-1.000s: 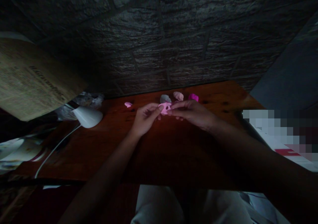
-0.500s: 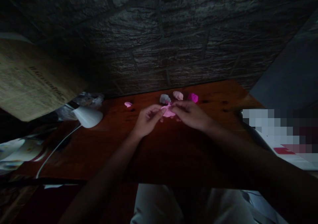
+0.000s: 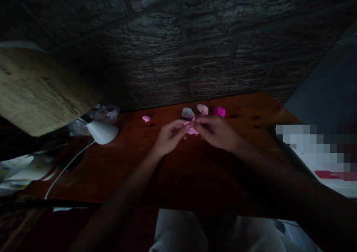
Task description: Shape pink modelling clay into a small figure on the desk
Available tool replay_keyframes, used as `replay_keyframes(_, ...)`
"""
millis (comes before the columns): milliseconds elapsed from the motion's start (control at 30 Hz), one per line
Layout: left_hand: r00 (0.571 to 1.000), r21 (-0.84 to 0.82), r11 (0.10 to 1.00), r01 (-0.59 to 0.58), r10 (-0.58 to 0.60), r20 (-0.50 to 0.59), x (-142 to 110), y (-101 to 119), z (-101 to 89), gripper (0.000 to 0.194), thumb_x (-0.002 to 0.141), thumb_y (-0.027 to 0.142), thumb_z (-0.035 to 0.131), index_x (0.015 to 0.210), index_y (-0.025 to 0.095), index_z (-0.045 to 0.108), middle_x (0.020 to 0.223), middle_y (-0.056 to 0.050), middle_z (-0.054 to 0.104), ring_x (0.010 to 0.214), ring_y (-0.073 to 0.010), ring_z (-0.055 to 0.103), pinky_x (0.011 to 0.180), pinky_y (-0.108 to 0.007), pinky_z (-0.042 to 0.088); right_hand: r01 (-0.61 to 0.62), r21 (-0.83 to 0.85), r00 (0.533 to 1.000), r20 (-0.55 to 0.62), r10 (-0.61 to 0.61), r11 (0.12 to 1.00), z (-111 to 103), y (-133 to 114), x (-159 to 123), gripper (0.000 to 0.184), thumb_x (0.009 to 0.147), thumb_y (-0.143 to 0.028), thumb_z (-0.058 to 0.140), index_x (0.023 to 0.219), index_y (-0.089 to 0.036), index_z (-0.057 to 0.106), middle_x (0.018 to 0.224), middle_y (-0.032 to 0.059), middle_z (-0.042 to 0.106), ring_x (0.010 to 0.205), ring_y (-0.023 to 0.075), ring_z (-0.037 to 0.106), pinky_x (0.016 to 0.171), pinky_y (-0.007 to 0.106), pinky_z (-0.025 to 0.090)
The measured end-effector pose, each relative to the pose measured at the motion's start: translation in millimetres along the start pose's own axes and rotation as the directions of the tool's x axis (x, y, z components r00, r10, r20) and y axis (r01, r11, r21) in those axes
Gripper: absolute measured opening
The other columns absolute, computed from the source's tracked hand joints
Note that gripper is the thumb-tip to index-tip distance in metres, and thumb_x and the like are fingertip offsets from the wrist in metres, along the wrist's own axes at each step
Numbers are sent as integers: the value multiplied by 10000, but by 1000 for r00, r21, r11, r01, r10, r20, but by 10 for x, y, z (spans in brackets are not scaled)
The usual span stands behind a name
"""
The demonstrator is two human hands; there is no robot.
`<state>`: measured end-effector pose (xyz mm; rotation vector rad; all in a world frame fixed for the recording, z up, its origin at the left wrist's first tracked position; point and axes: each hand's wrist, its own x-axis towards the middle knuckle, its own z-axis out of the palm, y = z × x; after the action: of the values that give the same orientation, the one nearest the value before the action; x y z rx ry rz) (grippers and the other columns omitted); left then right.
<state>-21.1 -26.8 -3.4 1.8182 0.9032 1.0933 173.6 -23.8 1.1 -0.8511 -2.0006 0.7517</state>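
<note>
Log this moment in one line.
left hand: holds pink lump | right hand: holds same lump | beyond hands: gray lump, pale lump, magenta lump | left of hands: small pink piece

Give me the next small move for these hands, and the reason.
Probably a gentle squeeze with the right hand while the left hand steadies the pink piece. Both hands have their fingers on it, and it looks uneven, with a bit poking up in front of the grey-white lump; a light pinch might smooth that.
</note>
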Motion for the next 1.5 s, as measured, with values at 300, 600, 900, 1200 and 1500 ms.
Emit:
replay_keyframes(300,999,86,996,-36,38,-21,-5,-22,-76,213,918,371,658,900,174,736,729,-8,710,584,-93,598,547,-214,474,-211,124,975,100,199,970,26,28,5,383,974,-482,527,813,-166,670,700,37,677,605,135,619,568,261,460)
replay_keyframes(600,999,80,997,-15,18,-43,-16,-26,-65,286,914,447,659,910,175,745,757,-33,745,646,-118,649,576,-224,479,-191,463,981,111,157,866,-15,13,34,328,795,-395,781,1033,-182,707,860,24,729,674,116,624,573,233,510)
replay_keyframes(900,997,63,995,73,-71,-27,1,-27,-58,496,972,534,526,712,164,730,666,-56,725,553,-105,582,521,-224,440,-200,487,975,17,220,850,4,72,36,196,814,-342,751,915,-176,732,762,-1,698,605,98,604,576,247,517)
replay_keyframes(1200,999,61,998,8,-6,-33,-17,8,-53,216,903,379,684,941,195,792,794,-48,778,602,-104,631,551,-214,485,-242,560,964,48,261,793,-1,-26,60,314,829,-486,747,798,-174,726,759,10,726,671,100,643,643,233,543)
replay_keyframes(1500,988,115,990,-76,90,-124,-33,-39,10,258,791,358,804,975,178,791,900,-76,807,778,-172,738,752,-304,606,-356,639,918,103,383,681,12,132,62,228,747,-304,855,913,-177,764,810,33,764,732,129,714,708,268,616)
